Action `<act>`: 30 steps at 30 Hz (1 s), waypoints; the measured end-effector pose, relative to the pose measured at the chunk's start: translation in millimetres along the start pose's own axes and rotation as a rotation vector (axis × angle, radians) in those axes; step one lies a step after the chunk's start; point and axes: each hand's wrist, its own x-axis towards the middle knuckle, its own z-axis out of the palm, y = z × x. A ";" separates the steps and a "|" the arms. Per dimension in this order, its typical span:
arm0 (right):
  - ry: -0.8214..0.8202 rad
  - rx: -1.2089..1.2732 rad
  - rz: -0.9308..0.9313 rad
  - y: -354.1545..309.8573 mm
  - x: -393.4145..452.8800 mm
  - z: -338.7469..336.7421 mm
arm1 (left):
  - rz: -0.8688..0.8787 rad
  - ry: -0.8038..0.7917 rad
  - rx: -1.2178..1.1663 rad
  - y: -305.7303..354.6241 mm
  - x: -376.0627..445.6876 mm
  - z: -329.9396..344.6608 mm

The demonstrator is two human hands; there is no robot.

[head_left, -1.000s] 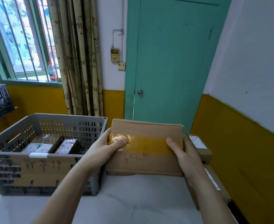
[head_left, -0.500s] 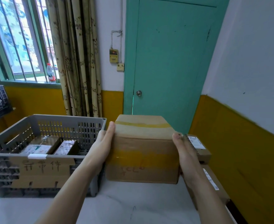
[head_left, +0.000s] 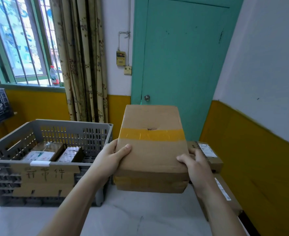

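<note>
Fingers (head_left: 125,148) of my left hand (head_left: 108,161) and right hand (head_left: 197,166) clamp the near corners of the cardboard box (head_left: 152,150), thumbs on top. I have just tipped it: the broad face with the yellow tape band now looks at me, and the scrawled side no longer shows. The box hangs above the tabletop (head_left: 123,217), with the grey crate (head_left: 68,126) at nine o'clock and the labelled parcels (head_left: 207,149) at three. No label shows here; I judge more turning is needed.
</note>
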 end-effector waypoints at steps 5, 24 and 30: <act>0.000 -0.079 -0.055 3.1 1.8 1.8 | -0.002 0.019 0.032 -2.2 2.3 -2.4; 0.043 -0.194 -0.009 -11.3 -2.8 14.6 | 0.065 0.066 0.180 -1.0 10.1 -2.0; 0.082 -0.245 -0.008 -15.1 0.1 23.7 | 0.097 0.217 0.177 -5.4 10.5 13.4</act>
